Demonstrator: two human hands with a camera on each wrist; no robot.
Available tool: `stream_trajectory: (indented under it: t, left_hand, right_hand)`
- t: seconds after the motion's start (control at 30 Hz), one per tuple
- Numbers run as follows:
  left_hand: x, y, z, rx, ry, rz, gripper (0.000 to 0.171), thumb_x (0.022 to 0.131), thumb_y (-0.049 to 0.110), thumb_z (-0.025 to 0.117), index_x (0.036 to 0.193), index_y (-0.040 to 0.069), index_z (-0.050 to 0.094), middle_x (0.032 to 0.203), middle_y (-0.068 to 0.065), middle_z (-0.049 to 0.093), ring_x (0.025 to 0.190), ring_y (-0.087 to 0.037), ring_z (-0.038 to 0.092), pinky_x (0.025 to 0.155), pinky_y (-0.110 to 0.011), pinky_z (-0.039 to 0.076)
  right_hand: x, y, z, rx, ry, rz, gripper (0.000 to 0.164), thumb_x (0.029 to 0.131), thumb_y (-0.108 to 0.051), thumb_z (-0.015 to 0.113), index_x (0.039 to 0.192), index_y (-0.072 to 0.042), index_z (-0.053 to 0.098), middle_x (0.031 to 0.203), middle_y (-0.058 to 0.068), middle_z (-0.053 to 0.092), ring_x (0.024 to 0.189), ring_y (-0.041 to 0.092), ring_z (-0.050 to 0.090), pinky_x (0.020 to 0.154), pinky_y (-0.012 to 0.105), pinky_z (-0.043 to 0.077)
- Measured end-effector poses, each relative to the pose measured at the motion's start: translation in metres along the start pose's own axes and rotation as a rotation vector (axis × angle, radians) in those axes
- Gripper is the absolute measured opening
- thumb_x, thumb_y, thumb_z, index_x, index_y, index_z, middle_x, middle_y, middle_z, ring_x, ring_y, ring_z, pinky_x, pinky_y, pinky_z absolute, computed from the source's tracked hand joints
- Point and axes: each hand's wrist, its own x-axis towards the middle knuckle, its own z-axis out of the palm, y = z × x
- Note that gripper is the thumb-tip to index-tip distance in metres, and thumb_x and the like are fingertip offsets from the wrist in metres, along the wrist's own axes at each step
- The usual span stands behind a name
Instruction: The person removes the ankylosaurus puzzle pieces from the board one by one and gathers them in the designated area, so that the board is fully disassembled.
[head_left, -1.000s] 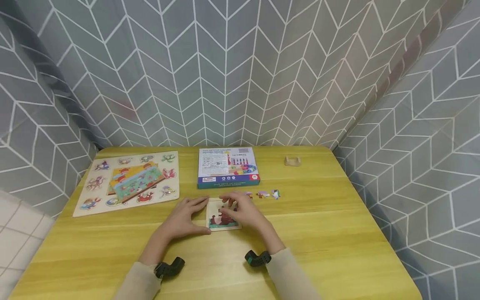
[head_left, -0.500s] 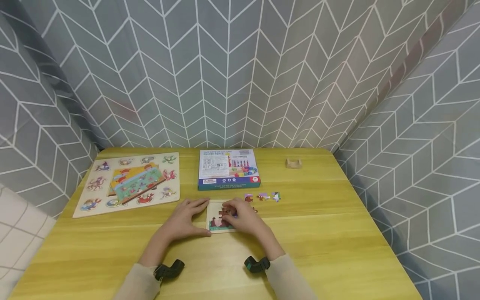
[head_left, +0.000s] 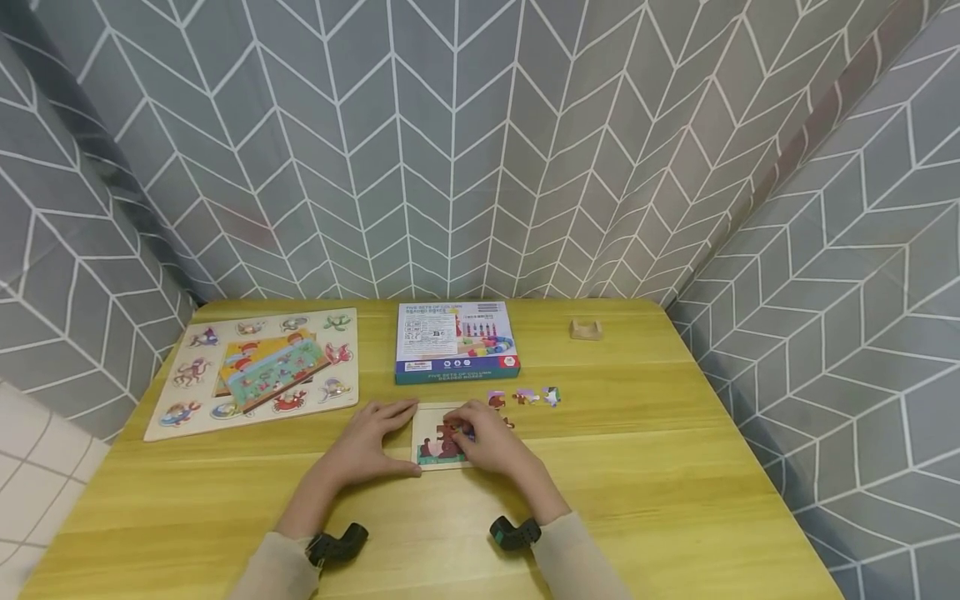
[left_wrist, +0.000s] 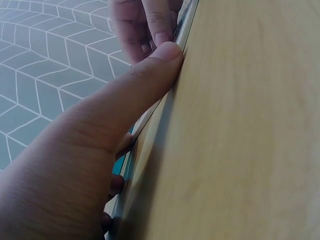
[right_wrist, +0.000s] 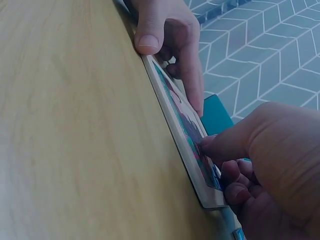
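Smooth, matt wooden puzzle tray [right_wrist: 206, 197]

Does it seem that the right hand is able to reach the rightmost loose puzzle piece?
Probably yes: the piece lies on the table near the right hand, and nothing tall stands between them.

Soft light, pale sheen on table [head_left: 423, 521]; wrist views dimmer.

Left of a flat white-and-blue printed box [head_left: 457, 343] lies a pale rectangular wooden sea-animal board [head_left: 258, 414] bearing two colourful rectangular panels [head_left: 279, 375]. A small tan notched block [head_left: 586, 332] sits right of the box; a grey white-lined curtain [head_left: 450, 167] hangs behind it.
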Motion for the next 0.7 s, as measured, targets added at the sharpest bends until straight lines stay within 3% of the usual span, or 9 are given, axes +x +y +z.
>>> stream_trajectory:
  t: [0.33,0.7]
  left_hand:
    - [-0.0006,0.0007,-0.0004,-0.002,-0.001,-0.001,0.107,0.073,0.072,0.087,0.159,0.018,0.053,0.163,-0.001,0.050,0.111,-0.020,0.046,0.094,-0.047,0.043]
    - [-0.0004,0.0002,-0.0001,-0.006,0.010,0.011,0.106,0.073,0.071,0.087,0.158,0.017,0.053,0.163,-0.001,0.051,0.110,-0.019,0.046,0.093,-0.046,0.044]
  right_hand:
    - [-0.0008,-0.0031,-0.0002,-0.004,-0.017,0.025,0.028,0.105,-0.011,0.065,0.132,-0.007,0.072,0.117,0.006,0.066,0.105,0.018,0.061,0.094,0.036,0.054]
    - [0.0006,0.0012,0.0019,0.050,-0.011,0.043,0.026,0.106,-0.010,0.064,0.131,-0.010,0.068,0.113,0.001,0.062,0.095,0.013,0.053,0.086,0.030,0.049]
